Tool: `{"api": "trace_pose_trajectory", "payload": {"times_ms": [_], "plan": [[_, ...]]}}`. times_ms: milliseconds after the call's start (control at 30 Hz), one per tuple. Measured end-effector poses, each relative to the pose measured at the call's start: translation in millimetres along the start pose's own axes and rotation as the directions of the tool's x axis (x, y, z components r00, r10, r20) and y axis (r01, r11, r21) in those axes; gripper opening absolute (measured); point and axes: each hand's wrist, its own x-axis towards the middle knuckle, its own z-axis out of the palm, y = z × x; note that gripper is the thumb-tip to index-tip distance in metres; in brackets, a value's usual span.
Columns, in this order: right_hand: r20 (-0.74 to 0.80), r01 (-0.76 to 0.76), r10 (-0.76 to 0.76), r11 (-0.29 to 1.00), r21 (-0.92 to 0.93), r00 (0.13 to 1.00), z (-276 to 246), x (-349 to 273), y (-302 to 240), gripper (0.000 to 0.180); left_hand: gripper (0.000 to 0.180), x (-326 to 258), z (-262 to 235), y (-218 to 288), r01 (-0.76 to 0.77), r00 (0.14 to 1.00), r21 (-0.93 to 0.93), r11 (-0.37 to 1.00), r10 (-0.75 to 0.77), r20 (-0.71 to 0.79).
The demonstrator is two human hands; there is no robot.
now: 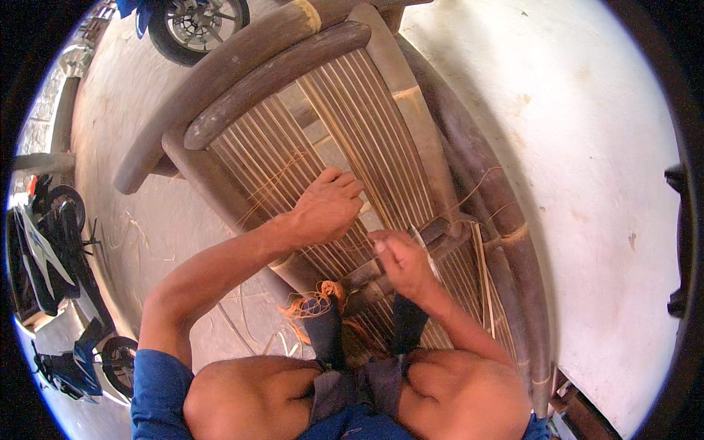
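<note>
Over the bamboo slats (374, 125), the left hand (330, 207) and right hand (403, 265) curled narrowly, contents indiscernible, apparently mid-binding, the next move calling for steady tension.

**Slatted bamboo worktop (279, 81) with thin orange strands (282, 174) across it**

Thick brown poles (139, 158) frame its rows of narrow slats (370, 136), parted lengthwise by a gap. The strands cross the left-hand rows. Around it, the pale floor (125, 95) carries loose, light-coloured strips (273, 343) near the lower left, and parked motorbikes (44, 257) at the far left.
</note>
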Motion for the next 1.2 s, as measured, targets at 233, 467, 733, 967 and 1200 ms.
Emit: {"api": "trace_pose_trajectory", "payload": {"times_ms": [233, 467, 733, 967, 1200], "plan": [[0.100, 0.247, -0.231, 0.950, -0.189, 0.968, 25, -8, -6, 0.023, 0.015, -1, -10, 9, 0.032, 0.992, -0.017, 0.999, -0.030, 0.123], [0.035, 0.065, -0.065, 0.998, -0.003, 0.997, 13, -12, 1, 0.023, 0.013, 3, -14, -1, -0.033, 0.999, 0.052, 0.998, 0.032, 0.021], [0.091, -0.162, 0.145, 0.964, 0.213, 0.985, -38, -8, -20, 0.039, 0.010, 10, -12, -10, -0.002, 0.967, 0.028, 1.000, -0.005, 0.255], [0.036, -0.282, 0.288, 0.894, 0.347, 0.957, -98, -34, -48, 0.043, 0.025, 3, -7, -11, -0.051, 0.966, 0.070, 0.996, 0.031, 0.257], [0.050, -0.364, 0.364, 0.891, 0.272, 0.930, -144, -41, -50, 0.043, 0.027, -1, -3, -1, -0.024, 0.999, 0.045, 0.999, 0.022, 0.042]]}}
